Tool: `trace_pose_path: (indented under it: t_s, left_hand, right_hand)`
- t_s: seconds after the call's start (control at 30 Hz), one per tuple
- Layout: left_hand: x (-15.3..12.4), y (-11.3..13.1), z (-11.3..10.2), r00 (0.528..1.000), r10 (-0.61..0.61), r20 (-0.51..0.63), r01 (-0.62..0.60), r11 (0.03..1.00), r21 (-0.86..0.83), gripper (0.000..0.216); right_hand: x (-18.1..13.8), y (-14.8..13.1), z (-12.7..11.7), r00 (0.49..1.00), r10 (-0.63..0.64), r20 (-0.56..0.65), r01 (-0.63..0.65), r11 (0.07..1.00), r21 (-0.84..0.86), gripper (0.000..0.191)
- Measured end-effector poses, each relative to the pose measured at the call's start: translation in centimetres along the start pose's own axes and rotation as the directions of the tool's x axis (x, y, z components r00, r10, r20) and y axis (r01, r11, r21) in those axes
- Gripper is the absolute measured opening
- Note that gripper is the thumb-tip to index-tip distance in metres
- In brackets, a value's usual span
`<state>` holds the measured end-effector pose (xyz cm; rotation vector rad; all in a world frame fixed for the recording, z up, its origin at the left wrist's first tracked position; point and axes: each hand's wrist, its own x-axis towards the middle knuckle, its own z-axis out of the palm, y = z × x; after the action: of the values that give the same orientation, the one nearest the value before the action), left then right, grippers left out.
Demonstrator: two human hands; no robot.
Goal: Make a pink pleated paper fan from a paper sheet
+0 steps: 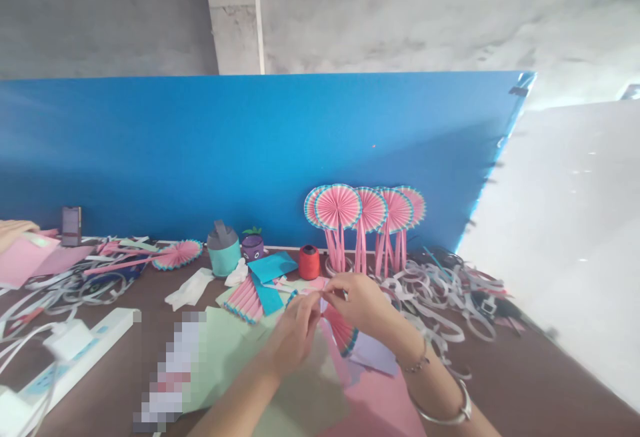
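My left hand (295, 331) and my right hand (361, 305) meet over the table, fingers pinched together on a pleated pink paper fan with a blue edge (343, 331). The fan's folds hang below my right hand. Another folded pink fan piece (244, 299) lies just left of my hands beside a teal paper sheet (273, 267). A red spool of thread (309, 262) stands right behind my hands. Sheets of green paper (225, 350) and pink paper (380, 403) lie under my forearms.
Several finished pink fans on sticks (365, 213) lean against the blue partition (250, 150). White paper strips (440, 290) pile at the right. A teal cup (223, 250), a purple pot (253, 245), a power strip (75, 350), a phone (71, 225) and more fan pieces (175, 255) sit at the left.
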<state>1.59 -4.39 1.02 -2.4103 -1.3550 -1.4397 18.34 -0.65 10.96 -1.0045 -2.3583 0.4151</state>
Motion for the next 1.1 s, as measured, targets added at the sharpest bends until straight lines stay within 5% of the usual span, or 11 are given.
trace_pose_path:
  t_s: [0.23, 0.43, 0.63, 0.77, 0.83, 0.93, 1.1]
  left_hand:
    - [0.5, 1.5, -1.4, 0.978, 0.200, 0.067, -0.194, 0.977, -0.088, 0.041]
    - [0.4, 1.6, -1.5, 0.926, 0.355, 0.127, -0.354, 0.935, -0.029, 0.049]
    - [0.3, 2.0, -1.4, 0.913, 0.349, 0.212, -0.351, 0.936, -0.030, 0.053]
    - [0.2, 3.1, -1.6, 0.919, 0.374, 0.128, -0.351, 0.921, -0.171, 0.046]
    - [-0.1, 3.4, -1.4, 0.957, 0.281, 0.076, -0.251, 0.928, -0.276, 0.031]
    - [-0.3, 3.4, -0.9, 0.997, -0.011, -0.078, -0.022, 0.912, -0.410, 0.020]
    - [0.8, 2.2, -0.5, 0.823, -0.471, -0.318, 0.202, 0.765, -0.611, 0.045]
  right_hand:
    - [0.7, 3.2, 0.0, 0.990, 0.131, 0.056, -0.139, 0.973, 0.186, 0.015]
    - [0.7, 6.2, -0.7, 0.933, 0.228, 0.280, -0.303, 0.915, 0.265, 0.019]
    - [0.1, 5.8, -2.3, 0.913, 0.292, 0.285, -0.355, 0.913, 0.201, 0.025]
    - [0.3, 6.1, -2.0, 0.922, 0.203, 0.329, -0.320, 0.877, 0.358, 0.028]
    - [0.6, 6.4, -1.4, 0.926, 0.172, 0.337, -0.316, 0.841, 0.439, 0.029]
    - [0.9, 6.4, -0.2, 0.937, 0.158, 0.310, -0.312, 0.778, 0.546, 0.026]
    - [1.5, 5.8, 2.7, 0.953, 0.184, 0.242, -0.284, 0.821, 0.494, 0.024]
